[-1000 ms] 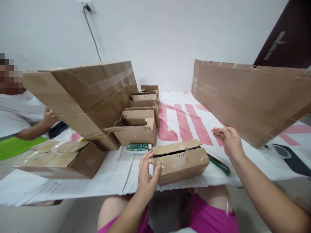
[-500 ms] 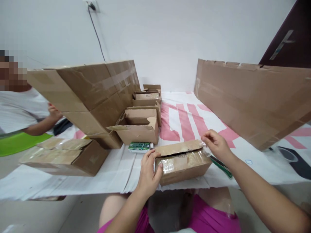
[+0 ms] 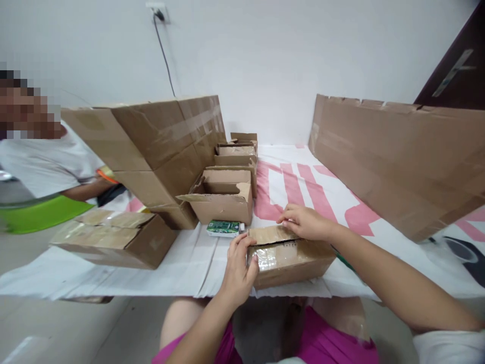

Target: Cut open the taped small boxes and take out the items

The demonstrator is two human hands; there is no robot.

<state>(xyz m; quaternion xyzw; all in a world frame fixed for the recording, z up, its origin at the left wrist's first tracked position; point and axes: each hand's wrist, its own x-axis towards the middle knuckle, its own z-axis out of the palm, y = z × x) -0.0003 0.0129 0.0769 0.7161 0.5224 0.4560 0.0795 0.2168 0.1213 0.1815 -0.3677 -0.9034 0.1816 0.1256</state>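
Observation:
A small taped cardboard box (image 3: 291,263) sits at the table's front edge, with a dark gap along one top flap. My left hand (image 3: 239,265) grips its left end, thumb on the near side and fingers over the top corner. Above the back flap, my right hand (image 3: 306,222) is closed, its fingertips pinched together near the flap's middle; what they hold, if anything, I cannot make out. Clear shiny tape covers part of the box top. A green-and-white carton (image 3: 225,228) lies just behind my left hand. Most of a green-handled tool (image 3: 343,258) is hidden behind my right forearm.
Several open cardboard boxes (image 3: 227,210) stand in a row behind the carton. Large cardboard panels rise at left (image 3: 151,131) and right (image 3: 394,162). Another taped box (image 3: 113,240) lies at left, near a person in a white shirt (image 3: 49,162). A tape roll (image 3: 460,250) is at far right.
My right hand has moved left from the box's right end to above the middle of its flap. My left hand keeps its hold. The person's hand at left has dropped behind the panel.

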